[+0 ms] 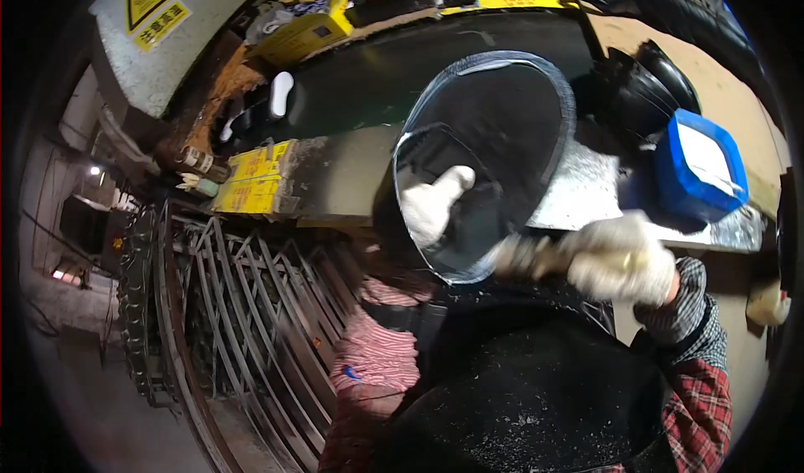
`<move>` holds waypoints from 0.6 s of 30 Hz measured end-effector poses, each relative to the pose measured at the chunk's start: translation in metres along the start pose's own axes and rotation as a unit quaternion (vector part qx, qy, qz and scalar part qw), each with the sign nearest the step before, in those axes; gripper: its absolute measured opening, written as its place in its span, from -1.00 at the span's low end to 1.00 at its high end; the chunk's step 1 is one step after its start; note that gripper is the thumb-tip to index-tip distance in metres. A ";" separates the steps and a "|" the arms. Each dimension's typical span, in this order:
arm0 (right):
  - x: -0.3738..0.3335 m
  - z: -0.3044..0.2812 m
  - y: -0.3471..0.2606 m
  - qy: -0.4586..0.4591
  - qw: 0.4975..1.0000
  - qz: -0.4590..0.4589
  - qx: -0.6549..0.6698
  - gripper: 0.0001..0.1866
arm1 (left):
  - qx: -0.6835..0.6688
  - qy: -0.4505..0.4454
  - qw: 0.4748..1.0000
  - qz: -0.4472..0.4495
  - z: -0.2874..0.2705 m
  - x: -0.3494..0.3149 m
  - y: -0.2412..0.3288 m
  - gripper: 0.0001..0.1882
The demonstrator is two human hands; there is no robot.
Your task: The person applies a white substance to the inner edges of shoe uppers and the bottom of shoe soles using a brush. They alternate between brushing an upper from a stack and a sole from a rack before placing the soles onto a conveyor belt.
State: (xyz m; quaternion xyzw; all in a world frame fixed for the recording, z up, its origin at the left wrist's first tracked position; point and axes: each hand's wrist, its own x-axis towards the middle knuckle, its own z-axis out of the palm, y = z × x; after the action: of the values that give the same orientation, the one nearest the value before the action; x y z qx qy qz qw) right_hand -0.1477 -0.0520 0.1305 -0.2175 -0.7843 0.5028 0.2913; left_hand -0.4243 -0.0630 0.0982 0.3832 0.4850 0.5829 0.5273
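A large black piece (528,130) with an oval, grey-edged opening is tilted toward me over the bench edge. My left hand (429,209), in a white glove, holds it at the left side of the opening. Its thumb lies on the inner face; the other fingers are mostly hidden. My right hand (624,259), gloved too and smeared by motion, is closed round what looks like a brush (526,257). The brush's brownish end is at the lower right rim of the opening. A blue tub (727,201) with white contents stands to the right of the black piece.
A dark green bench surface (360,79) runs behind, with yellow boxes (306,42) along its far side. White-soled black footwear (280,95) lies at left. Shiny black items (645,88) sit at right. A metal rack (243,305) stands at lower left, below a grey machine cover (159,54).
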 end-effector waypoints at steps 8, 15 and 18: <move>-0.035 -0.011 0.003 0.189 0.961 -0.076 -0.187 -0.87 | 0.524 -0.052 0.798 0.294 0.007 -0.019 -0.025 -0.76; -0.035 -0.031 0.033 0.295 0.929 -0.147 -0.168 -0.75 | -0.091 0.050 0.992 -0.070 0.042 -0.050 -0.004 -0.78; -0.050 -0.011 0.009 0.025 0.984 -0.077 -0.157 -0.70 | -0.077 0.032 0.996 -0.022 0.045 -0.043 -0.023 -0.76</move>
State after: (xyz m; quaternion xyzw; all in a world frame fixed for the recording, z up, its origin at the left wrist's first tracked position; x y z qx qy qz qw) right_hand -0.1036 -0.0729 0.1139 -0.2117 -0.8603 0.3436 0.3113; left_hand -0.3690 -0.0989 0.0895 0.3117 0.4641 0.6185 0.5523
